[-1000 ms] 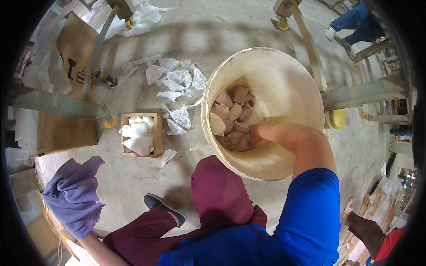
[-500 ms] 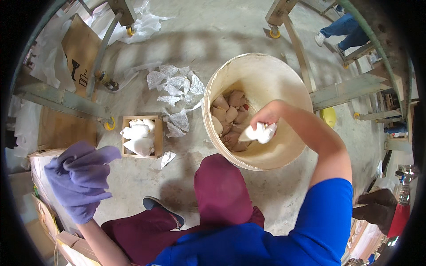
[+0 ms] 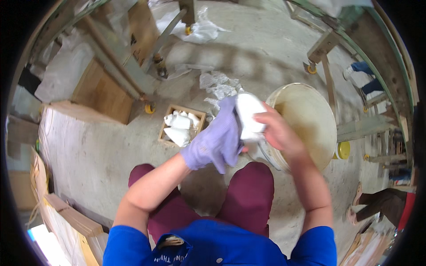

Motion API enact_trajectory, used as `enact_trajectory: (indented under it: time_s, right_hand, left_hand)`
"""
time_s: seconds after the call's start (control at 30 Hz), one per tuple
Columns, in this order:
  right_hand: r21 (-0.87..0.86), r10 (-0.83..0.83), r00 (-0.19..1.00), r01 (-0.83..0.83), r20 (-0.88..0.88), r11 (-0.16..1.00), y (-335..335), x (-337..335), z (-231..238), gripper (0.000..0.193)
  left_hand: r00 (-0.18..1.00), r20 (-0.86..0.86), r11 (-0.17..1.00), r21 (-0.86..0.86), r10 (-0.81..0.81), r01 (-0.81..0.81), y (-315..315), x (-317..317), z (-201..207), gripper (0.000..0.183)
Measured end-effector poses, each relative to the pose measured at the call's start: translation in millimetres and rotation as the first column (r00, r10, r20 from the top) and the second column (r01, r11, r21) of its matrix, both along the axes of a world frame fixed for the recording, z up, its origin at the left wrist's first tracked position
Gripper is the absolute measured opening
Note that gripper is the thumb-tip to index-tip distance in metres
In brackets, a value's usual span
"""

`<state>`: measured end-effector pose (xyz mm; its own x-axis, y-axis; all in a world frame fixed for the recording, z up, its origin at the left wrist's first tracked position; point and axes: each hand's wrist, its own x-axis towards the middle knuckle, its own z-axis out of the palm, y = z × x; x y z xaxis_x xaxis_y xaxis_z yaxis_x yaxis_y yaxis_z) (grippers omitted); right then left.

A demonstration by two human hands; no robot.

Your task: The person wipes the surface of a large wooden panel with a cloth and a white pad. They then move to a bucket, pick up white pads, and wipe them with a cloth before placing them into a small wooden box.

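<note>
In front of me, beside the bucket, my right hand grips a smooth white piece, blurred by motion; its exact kind I cannot make out. My left hand is covered in purple knit fabric, a loose glove or a cloth. The fabric lies against the left side of the white piece, and the fingers under it are hidden. A small wooden box on the floor to the left holds several similar white pieces. To the right stands a large off-white bucket, its contents mostly hidden from this angle.
Crumpled clear plastic wrap lies beyond the wooden box. Metal frames on yellow casters stand left and right. A cardboard box sits at the far left. A yellow tub is right of the bucket. Other people's legs show at the right.
My right hand has lifted the white piece out of the bucket. My left hand has come from the far left to meet it. The view has shifted, so the scene appears further right.
</note>
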<state>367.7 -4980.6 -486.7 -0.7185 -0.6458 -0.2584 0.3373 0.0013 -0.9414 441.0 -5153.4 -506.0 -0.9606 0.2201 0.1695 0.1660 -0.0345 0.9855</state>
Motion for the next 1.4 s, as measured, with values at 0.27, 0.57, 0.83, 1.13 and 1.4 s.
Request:
enact_trajectory:
  time_s: [0.27,0.57,0.83,1.13,1.4]
  right_hand:
    - [-0.010,-0.143,0.836,0.162,-0.529,0.987,-189.1,7.4,-22.5,0.050]
    - [-0.188,-0.062,0.711,0.268,0.701,0.945,-239.5,29.7,-91.9,0.062]
    - [0.131,-0.659,0.747,0.664,-0.083,0.736,-202.6,11.1,-226.0,0.046]
    - [0.741,0.442,0.626,0.358,-0.642,0.568,-222.6,10.9,-230.7,0.050]
    - [0.663,0.711,0.552,-0.338,-0.435,0.668,-177.6,-47.7,-55.8,0.039]
  left_hand:
    - [0.769,-0.224,0.792,0.023,0.598,-0.610,-110.8,-24.5,-24.0,0.030]
    - [0.373,-0.626,0.266,-0.261,0.685,-0.928,-179.7,-14.1,-45.1,0.014]
    - [0.625,-0.273,0.606,-0.162,0.731,-0.779,-204.9,-7.0,-6.7,0.014]
    - [0.566,-0.630,-0.146,-0.726,0.531,-0.672,-243.8,24.3,1.9,0.007]
    - [0.803,0.168,0.816,-0.010,0.572,-0.579,-261.7,42.7,-15.0,0.036]
